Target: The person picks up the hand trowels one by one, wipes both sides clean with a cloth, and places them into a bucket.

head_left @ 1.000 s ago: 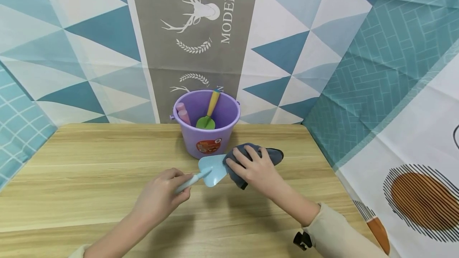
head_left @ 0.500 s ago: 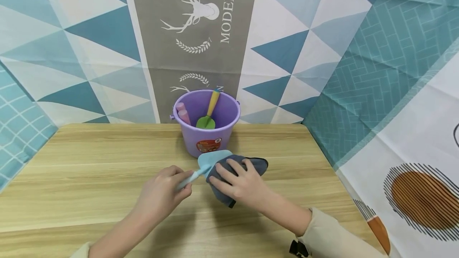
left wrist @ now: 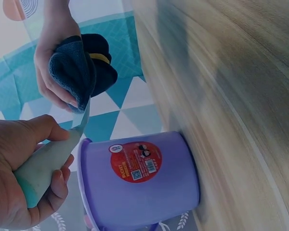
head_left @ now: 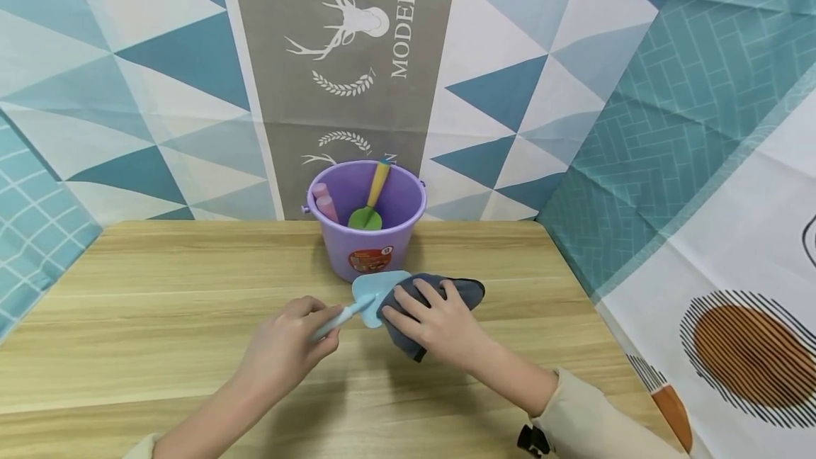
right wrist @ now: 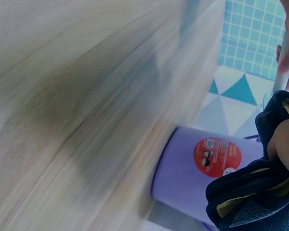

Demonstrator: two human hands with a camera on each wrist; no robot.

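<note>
My left hand (head_left: 290, 342) grips the handle of a light blue toy shovel (head_left: 368, 296), its blade pointing right. The pale handle (left wrist: 45, 168) lies across the palm in the left wrist view. My right hand (head_left: 440, 324) holds a folded dark blue-grey cloth (head_left: 468, 292) against the shovel's blade, covering its right part. In the left wrist view the cloth (left wrist: 72, 67) wraps about the blade's end. Yellowish edging shows in the folds of the cloth (right wrist: 250, 192) in the right wrist view. Both hands are raised above the table.
A purple bucket (head_left: 331, 239) stands behind the hands at the table's back. Inside it are a green shovel with a yellow handle (head_left: 379, 184) and pink pieces (head_left: 326, 205). The wooden table (head_left: 159, 303) meets patterned cloth walls at the back and sides.
My right hand moves the cloth leftward along the shovel blade toward the handle, then slightly back right. The left hand keeps its grip, almost still.
</note>
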